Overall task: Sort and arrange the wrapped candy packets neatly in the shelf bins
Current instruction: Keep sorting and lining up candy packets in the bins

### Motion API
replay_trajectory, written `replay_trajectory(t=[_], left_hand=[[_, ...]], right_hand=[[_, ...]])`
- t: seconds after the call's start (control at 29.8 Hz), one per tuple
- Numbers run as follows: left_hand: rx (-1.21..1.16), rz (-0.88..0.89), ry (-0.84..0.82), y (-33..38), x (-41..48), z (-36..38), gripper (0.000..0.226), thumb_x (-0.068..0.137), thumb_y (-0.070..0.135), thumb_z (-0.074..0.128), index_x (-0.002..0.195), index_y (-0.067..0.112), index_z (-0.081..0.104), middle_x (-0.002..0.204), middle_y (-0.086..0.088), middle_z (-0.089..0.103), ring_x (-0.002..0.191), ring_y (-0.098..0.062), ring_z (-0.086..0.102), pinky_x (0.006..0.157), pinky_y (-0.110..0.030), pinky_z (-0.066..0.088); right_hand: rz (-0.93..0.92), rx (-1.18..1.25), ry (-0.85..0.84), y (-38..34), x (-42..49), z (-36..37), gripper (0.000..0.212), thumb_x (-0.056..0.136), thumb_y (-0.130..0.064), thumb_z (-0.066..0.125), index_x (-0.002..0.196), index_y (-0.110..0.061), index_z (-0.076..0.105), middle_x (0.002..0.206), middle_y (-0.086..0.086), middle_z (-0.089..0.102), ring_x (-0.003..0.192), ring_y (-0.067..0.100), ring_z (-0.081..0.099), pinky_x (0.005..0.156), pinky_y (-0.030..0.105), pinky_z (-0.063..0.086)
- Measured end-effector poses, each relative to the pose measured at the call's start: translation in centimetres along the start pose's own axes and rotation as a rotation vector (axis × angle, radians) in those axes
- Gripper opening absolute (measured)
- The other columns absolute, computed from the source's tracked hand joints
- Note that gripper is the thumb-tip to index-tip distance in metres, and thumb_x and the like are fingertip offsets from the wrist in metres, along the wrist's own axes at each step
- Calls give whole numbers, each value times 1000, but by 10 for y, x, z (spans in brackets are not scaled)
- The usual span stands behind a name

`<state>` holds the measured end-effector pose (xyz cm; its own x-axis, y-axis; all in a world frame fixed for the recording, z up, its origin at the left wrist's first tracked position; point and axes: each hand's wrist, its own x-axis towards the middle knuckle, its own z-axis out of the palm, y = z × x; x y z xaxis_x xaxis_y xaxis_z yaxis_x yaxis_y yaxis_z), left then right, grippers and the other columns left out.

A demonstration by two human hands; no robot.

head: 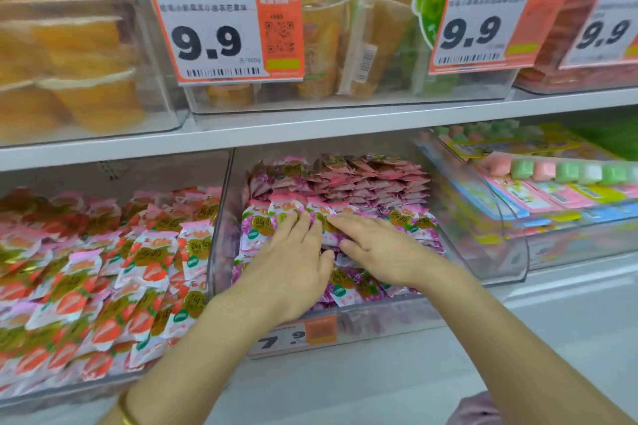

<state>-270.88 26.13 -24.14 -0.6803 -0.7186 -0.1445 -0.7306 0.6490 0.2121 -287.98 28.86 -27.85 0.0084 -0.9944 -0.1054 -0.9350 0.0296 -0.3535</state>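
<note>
Purple grape candy packets (404, 217) fill a clear plastic bin (497, 252) in the middle of the lower shelf, stacked in rows at the back and lying flat in front. My left hand (293, 259) lies flat on the front packets with its fingers stretched forward. Beside it, my right hand (376, 248) also rests flat on the packets, fingers straight and pointing left toward the left hand. Both hands touch the packets without curling round any of them. A bin to the left holds red strawberry candy packets (103, 272).
On the right a clear bin (587, 235) holds pink and green sweets on coloured cards. The upper shelf carries clear bins of orange jelly cups (86, 86) with 9.9 price tags (224, 34). A 7.9 price tag (293, 335) hangs on the grape bin's front.
</note>
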Motion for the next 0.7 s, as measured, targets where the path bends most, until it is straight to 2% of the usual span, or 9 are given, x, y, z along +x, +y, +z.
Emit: replay_trajectory(t=[0.17, 0.27, 0.34, 0.4, 0.5, 0.64, 0.7], left_hand=[[-106, 52, 40, -3, 0, -4, 55, 102, 33, 23, 150, 13, 8, 159, -3, -3, 145, -11, -7, 115, -23, -4], [19, -15, 115, -14, -2, -5, 57, 101, 36, 20, 150, 12, 6, 158, -5, -7, 145, -14, -10, 115, -27, -6], [96, -89, 83, -19, -3, -5, 59, 100, 41, 16, 151, 15, 1, 158, -5, -12, 144, -16, -13, 117, -32, -7], [98, -123, 19, -20, -2, -4, 59, 100, 43, 14, 150, 17, -4, 157, -4, -16, 144, -16, -15, 116, -34, -7], [121, -113, -5, -19, 7, 0, 61, 99, 46, 12, 150, 18, -7, 157, -4, -17, 144, -17, -16, 117, -35, -8], [110, -107, 1, -20, 15, -1, 61, 99, 45, 12, 150, 17, -5, 158, -5, -13, 144, -17, -14, 117, -35, -8], [82, -84, 57, -20, 10, -3, 60, 100, 44, 15, 151, 17, -2, 158, -5, -10, 145, -16, -11, 117, -34, -7]], right_hand=[[19, 12, 70, 2, -3, 1, 50, 99, -43, 28, 147, -42, 13, 156, -11, 18, 143, 23, 18, 112, 48, 25], [-38, -6, 93, -8, -5, -1, 50, 100, -42, 28, 148, -41, 12, 158, -10, 12, 145, 18, 11, 114, 46, 20], [-78, -29, 50, -18, -6, -1, 51, 100, -45, 25, 148, -41, 9, 158, -12, 5, 146, 15, 4, 116, 47, 15], [-43, -65, -12, -23, -5, -1, 52, 100, -47, 22, 148, -41, 5, 158, -12, -1, 146, 16, -1, 117, 47, 10], [52, -101, -29, -19, -2, -3, 55, 99, -50, 19, 149, -37, 1, 159, -10, -4, 146, 18, -5, 118, 45, 9], [50, -45, -39, -13, 3, -1, 56, 98, -52, 19, 148, -39, -2, 159, -10, -3, 146, 18, -5, 117, 47, 11], [45, -3, 2, -11, 1, 0, 56, 98, -51, 20, 149, -39, 0, 158, -13, -1, 146, 16, -3, 117, 47, 13]])
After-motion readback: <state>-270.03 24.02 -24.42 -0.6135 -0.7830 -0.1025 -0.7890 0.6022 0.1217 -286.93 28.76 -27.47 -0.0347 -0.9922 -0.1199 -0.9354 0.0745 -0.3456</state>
